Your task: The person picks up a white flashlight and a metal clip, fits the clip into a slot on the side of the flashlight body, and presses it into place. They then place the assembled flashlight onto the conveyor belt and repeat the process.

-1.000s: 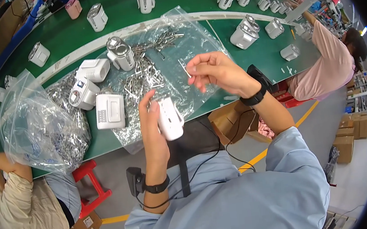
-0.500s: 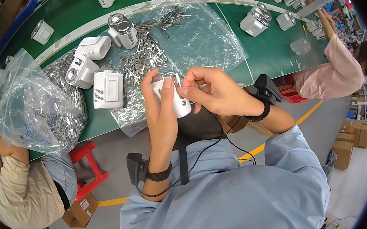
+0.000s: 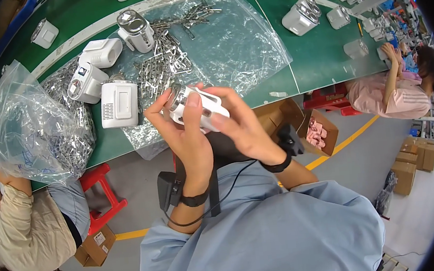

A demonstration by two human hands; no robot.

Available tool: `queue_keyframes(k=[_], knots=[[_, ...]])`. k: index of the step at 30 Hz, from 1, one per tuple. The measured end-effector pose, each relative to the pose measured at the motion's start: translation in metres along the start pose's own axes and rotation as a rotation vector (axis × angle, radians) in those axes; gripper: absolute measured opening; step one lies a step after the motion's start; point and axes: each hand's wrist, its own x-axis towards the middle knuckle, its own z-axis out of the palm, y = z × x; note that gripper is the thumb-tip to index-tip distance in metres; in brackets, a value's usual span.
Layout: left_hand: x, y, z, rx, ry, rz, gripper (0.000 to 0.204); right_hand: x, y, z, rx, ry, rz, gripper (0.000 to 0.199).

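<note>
A white plastic device housing [image 3: 207, 102] with a shiny round end lies tilted between my hands, just off the table's front edge. My left hand [image 3: 190, 144] grips its left part, thumb on top and fingers around the shiny end. From the right, my right hand [image 3: 248, 132] holds the other end, fingers behind and thumb on the near side. Beyond them, loose metal clips [image 3: 169, 58] are heaped on a flat clear plastic bag [image 3: 228, 41]. Left of the clips stand similar housings, among them an upright one [image 3: 120, 106] and one with a shiny top [image 3: 136, 32].
A clear bag [image 3: 42, 130] full of metal clips sits at the left. More housings [image 3: 301, 16] stand across the green table [image 3: 275, 84]. Co-workers sit at both sides, one by a red stool [image 3: 104, 195]. An open carton [image 3: 325, 132] with pink pieces is below the table's edge.
The housing has turned from upright to tilted, its shiny end now toward the left. My right hand has moved from pinching at its side to gripping its right end.
</note>
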Motion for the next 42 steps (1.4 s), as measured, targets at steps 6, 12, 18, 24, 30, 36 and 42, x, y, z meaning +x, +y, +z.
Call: queue_keyframes(k=[6,12,18,24,30,36,42], knots=[[-0.013,-0.007,0.005,0.050,-0.062,0.120,0.049,-0.007,0.023,0.019,0.195,0.108,-0.125,0.057],[-0.046,-0.005,-0.007,0.187,-0.010,0.167,0.051,-0.029,0.033,0.025,0.357,0.133,-0.128,0.044],[-0.061,-0.009,-0.023,0.398,0.104,0.014,0.051,-0.041,0.050,0.017,0.292,0.100,0.070,0.059],[-0.053,0.009,-0.007,0.117,0.015,-0.138,0.056,-0.045,0.032,0.022,0.156,0.112,-0.036,0.060],[-0.058,0.019,-0.005,0.220,-0.237,0.203,0.064,-0.047,0.016,0.009,-0.074,-0.028,-0.382,0.058],[-0.063,0.028,0.011,0.095,-0.112,0.093,0.069,-0.041,-0.002,0.014,0.008,-0.053,-0.327,0.057],[-0.058,0.021,0.003,0.186,-0.186,0.139,0.077,-0.038,-0.005,0.008,-0.059,-0.032,-0.264,0.061]])
